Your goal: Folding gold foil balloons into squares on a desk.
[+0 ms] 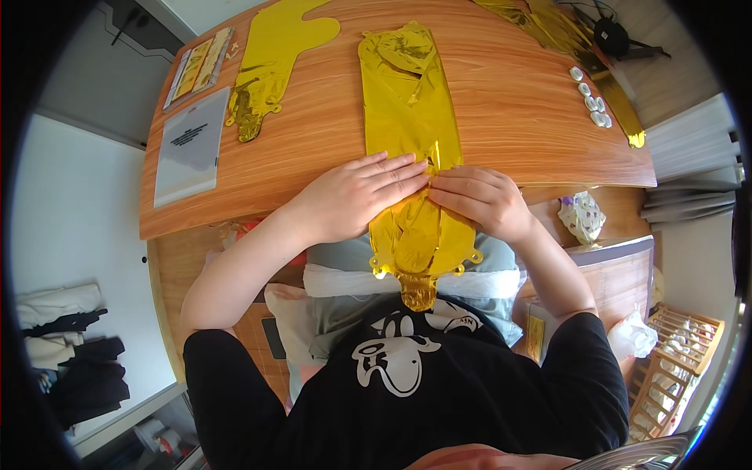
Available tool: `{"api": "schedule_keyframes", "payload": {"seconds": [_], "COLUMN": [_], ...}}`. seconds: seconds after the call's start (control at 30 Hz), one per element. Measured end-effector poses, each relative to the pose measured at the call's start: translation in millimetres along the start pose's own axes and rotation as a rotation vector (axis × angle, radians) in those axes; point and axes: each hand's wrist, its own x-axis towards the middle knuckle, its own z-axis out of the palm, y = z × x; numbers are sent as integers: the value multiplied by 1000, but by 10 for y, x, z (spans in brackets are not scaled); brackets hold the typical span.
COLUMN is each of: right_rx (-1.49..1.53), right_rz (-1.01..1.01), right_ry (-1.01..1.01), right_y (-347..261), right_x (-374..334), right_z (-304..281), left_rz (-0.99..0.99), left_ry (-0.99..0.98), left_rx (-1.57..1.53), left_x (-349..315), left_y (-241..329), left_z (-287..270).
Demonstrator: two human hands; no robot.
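Observation:
A deflated gold foil balloon (401, 117) lies lengthwise down the middle of the wooden table, wrinkled at its far end. Its near part hangs past the front edge over my lap, with small round tabs and a neck at the bottom. My left hand (364, 194) rests flat across it near the edge, fingers stretched out. From the other side my right hand (486, 202) presses on the foil with straight fingers held together, tips close to those of the left. Both thumbs are mostly hidden.
Another gold foil balloon (278, 47) lies at far left, by a flat packet (200, 66) and a translucent plastic bag (192, 149). Several small white pieces (599, 119) and a gold foil strip (619, 106) sit at right. A black round device (611, 35) stands behind them.

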Motion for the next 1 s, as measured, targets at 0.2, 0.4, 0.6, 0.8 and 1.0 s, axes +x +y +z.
{"api": "schedule_keyframes", "payload": {"seconds": [0.2, 0.4, 0.6, 0.8, 1.0], "right_rx": [110, 352, 597, 702, 621], "right_rz": [104, 420, 781, 944, 949], "right_ry": [4, -108, -130, -119, -128], "right_y": [24, 33, 201, 244, 291], "right_x": [0, 149, 202, 416, 438], "right_z": [-8, -143, -49, -61, -24], "left_rz": [-38, -6, -273, -504, -613], "left_ry": [-24, 25, 205, 442, 308], "left_rx": [-205, -469, -1364, -1203, -870], "left_x": [21, 31, 108, 91, 77], "left_y": [-46, -166, -231, -257, -185], "left_z": [-64, -132, -89, -95, -243]}}
